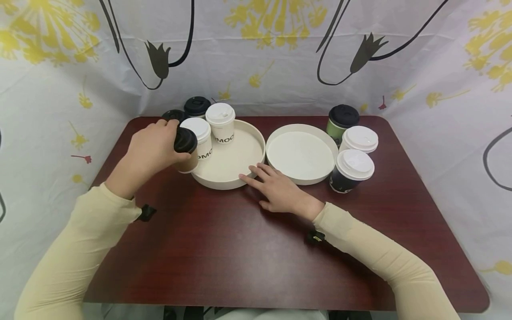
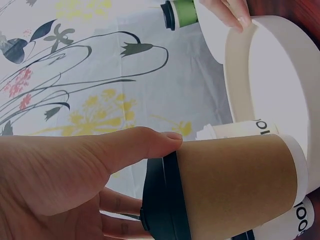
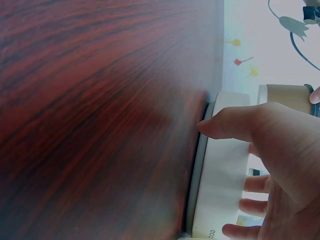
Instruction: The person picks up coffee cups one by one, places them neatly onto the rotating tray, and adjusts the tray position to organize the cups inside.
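Note:
My left hand grips a brown paper cup by its black lid, at the left edge of a round cream tray. The left wrist view shows the thumb on one side of this cup and fingers behind the lid. Two white cups with white lids, one farther back and one nearer, stand in that tray. My right hand has its fingers spread at the tray's front right rim. In the right wrist view the thumb lies against the tray wall.
A second round tray adjoins on the right. Beside it stand a green cup with a black lid, a white-lidded cup and a dark cup with a white lid. Black-lidded cups stand at the back left. Patterned cloth hangs behind.

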A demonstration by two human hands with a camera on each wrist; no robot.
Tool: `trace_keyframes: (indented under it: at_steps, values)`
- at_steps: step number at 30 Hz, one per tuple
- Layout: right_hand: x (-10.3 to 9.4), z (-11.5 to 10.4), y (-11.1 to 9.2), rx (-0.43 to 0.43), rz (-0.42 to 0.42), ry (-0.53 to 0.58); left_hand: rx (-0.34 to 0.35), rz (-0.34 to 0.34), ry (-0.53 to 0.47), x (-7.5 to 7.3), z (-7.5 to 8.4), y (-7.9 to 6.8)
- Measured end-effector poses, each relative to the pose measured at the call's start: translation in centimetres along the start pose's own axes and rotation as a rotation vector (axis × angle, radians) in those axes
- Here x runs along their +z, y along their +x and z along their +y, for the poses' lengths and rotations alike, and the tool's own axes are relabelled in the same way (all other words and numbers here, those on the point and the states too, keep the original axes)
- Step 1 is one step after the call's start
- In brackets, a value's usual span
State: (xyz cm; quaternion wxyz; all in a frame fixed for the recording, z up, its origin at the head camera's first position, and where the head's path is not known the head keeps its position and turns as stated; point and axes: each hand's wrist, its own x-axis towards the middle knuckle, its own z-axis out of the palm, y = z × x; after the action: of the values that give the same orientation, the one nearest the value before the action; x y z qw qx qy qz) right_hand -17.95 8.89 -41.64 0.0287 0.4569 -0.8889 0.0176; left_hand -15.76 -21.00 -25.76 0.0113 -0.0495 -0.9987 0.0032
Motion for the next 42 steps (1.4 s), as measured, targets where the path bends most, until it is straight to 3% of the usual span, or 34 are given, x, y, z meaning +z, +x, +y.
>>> trace_keyframes:
  at_steps: [15,28,42]
  values:
    - [0.1,0.0,0.0,0.002,-0.001,0.009,0.047,-0.029,-0.012,0.2,1.0,0.7]
    - [0.1,0.0,0.1,0.006,-0.008,0.001,0.11,-0.041,-0.008,1.0,1.4,1.2]
    - [0.1,0.0,0.2,0.016,-0.016,0.003,0.133,-0.061,0.002,1.9,1.7,1.5]
